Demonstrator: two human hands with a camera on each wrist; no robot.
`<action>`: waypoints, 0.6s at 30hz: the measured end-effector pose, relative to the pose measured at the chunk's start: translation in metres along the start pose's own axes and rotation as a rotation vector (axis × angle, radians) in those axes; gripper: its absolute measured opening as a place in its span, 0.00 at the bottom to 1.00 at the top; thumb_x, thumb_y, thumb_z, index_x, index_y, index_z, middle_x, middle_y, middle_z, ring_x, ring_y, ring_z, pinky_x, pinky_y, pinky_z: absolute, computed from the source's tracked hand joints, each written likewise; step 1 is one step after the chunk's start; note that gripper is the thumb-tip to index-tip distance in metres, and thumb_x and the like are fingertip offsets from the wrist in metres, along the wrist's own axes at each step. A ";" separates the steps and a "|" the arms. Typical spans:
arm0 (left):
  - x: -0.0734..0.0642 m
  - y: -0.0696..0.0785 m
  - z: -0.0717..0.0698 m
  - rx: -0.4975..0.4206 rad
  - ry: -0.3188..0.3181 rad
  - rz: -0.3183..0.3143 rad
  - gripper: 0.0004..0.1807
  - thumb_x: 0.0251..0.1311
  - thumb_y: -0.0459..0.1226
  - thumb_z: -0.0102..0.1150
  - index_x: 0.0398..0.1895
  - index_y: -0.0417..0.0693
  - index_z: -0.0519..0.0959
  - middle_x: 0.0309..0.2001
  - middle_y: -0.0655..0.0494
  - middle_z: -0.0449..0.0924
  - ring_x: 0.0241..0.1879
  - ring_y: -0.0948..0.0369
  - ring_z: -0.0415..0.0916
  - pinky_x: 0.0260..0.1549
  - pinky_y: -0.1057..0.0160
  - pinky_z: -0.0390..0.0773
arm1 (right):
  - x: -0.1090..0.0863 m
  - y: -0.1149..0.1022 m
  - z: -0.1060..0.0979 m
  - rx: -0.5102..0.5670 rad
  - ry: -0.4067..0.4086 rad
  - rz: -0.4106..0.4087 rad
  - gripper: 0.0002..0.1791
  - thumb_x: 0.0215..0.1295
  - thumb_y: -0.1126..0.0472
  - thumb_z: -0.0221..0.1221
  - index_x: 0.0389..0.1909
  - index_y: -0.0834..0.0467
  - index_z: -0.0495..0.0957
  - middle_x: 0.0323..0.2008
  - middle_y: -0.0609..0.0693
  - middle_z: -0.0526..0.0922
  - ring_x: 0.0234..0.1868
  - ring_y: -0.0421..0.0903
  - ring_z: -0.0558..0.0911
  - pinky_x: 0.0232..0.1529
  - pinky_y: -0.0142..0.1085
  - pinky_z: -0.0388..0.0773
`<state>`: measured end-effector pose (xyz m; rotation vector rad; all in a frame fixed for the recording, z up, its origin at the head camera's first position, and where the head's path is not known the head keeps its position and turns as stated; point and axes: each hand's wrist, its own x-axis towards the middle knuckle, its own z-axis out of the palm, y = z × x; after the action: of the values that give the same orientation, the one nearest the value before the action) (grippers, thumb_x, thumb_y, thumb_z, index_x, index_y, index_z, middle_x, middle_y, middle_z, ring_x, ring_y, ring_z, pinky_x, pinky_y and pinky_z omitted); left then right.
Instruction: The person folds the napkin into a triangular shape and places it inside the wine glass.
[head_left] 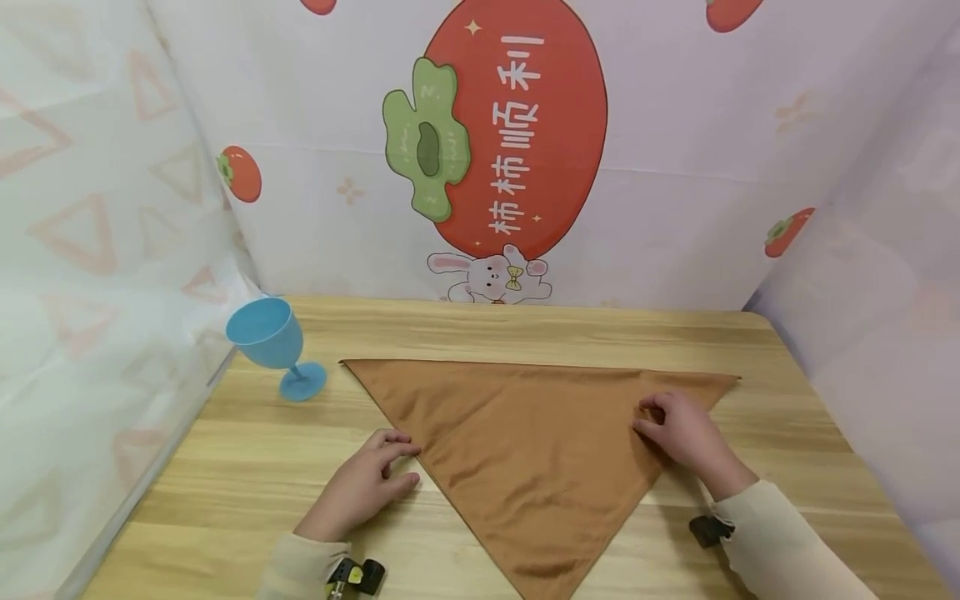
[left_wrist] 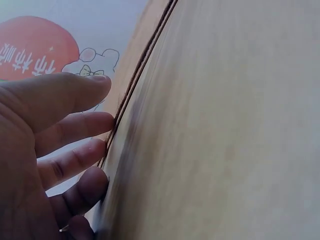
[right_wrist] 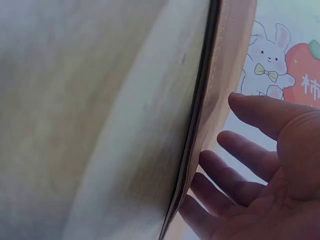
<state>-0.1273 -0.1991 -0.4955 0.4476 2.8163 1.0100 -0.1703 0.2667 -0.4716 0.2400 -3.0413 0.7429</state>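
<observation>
A brown cloth [head_left: 532,450] lies on the table as a triangle, its long edge at the far side and one corner pointing towards me. Light wrinkles cross its lower half. My left hand [head_left: 360,487] rests by the slanting left edge, thumb apart from the loosely bent fingers. In the left wrist view, fingertips touch the doubled cloth edge [left_wrist: 142,60]. Over the right part of the cloth is my right hand [head_left: 686,437], its fingers slightly bent. The right wrist view shows its fingers [right_wrist: 230,175] spread along the layered edge, with nothing pinched.
A blue plastic goblet [head_left: 270,333] stands at the back left of the wooden table [head_left: 202,483], near the cloth's left corner. Behind the table hangs a white printed backdrop [head_left: 675,167], with pale sheets at both sides.
</observation>
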 end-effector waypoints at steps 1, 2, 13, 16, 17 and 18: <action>0.000 0.000 -0.001 0.014 0.000 0.002 0.19 0.61 0.41 0.70 0.56 0.49 0.83 0.58 0.59 0.73 0.34 0.66 0.67 0.35 0.64 0.71 | 0.001 -0.001 0.000 -0.003 -0.008 0.001 0.20 0.61 0.60 0.69 0.47 0.71 0.82 0.44 0.64 0.82 0.46 0.61 0.80 0.49 0.57 0.75; 0.000 0.000 -0.003 0.030 0.001 0.004 0.19 0.61 0.41 0.69 0.56 0.49 0.83 0.58 0.59 0.73 0.35 0.66 0.67 0.36 0.63 0.72 | 0.002 -0.001 0.000 -0.003 -0.015 0.006 0.20 0.61 0.60 0.69 0.47 0.71 0.81 0.44 0.64 0.82 0.46 0.61 0.80 0.50 0.57 0.74; 0.012 -0.004 -0.006 0.098 0.035 0.005 0.21 0.62 0.43 0.68 0.57 0.47 0.83 0.58 0.56 0.74 0.55 0.54 0.77 0.54 0.47 0.75 | 0.019 -0.002 0.002 -0.003 -0.008 0.000 0.19 0.62 0.62 0.67 0.48 0.71 0.82 0.48 0.67 0.82 0.52 0.65 0.79 0.53 0.59 0.73; 0.016 -0.006 -0.007 0.096 0.029 0.004 0.22 0.63 0.43 0.67 0.59 0.46 0.81 0.60 0.54 0.73 0.58 0.51 0.76 0.56 0.45 0.74 | 0.024 -0.002 0.003 -0.005 -0.009 0.006 0.18 0.62 0.62 0.67 0.48 0.71 0.82 0.48 0.67 0.82 0.50 0.64 0.80 0.52 0.58 0.74; 0.018 -0.006 -0.008 0.094 0.028 0.003 0.23 0.63 0.44 0.67 0.59 0.46 0.81 0.61 0.53 0.73 0.59 0.50 0.75 0.56 0.45 0.74 | 0.026 -0.002 0.003 -0.005 -0.012 0.011 0.18 0.62 0.62 0.67 0.48 0.71 0.82 0.48 0.67 0.82 0.50 0.63 0.80 0.52 0.58 0.74; 0.019 -0.007 -0.008 0.095 0.025 0.001 0.23 0.64 0.44 0.67 0.60 0.46 0.80 0.62 0.52 0.73 0.60 0.50 0.75 0.57 0.45 0.73 | 0.027 -0.001 0.002 -0.003 -0.017 0.018 0.18 0.63 0.62 0.67 0.49 0.71 0.82 0.48 0.67 0.82 0.50 0.63 0.80 0.52 0.58 0.74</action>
<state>-0.1489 -0.2030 -0.4938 0.4487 2.8960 0.8914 -0.1969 0.2604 -0.4719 0.2207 -3.0647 0.7417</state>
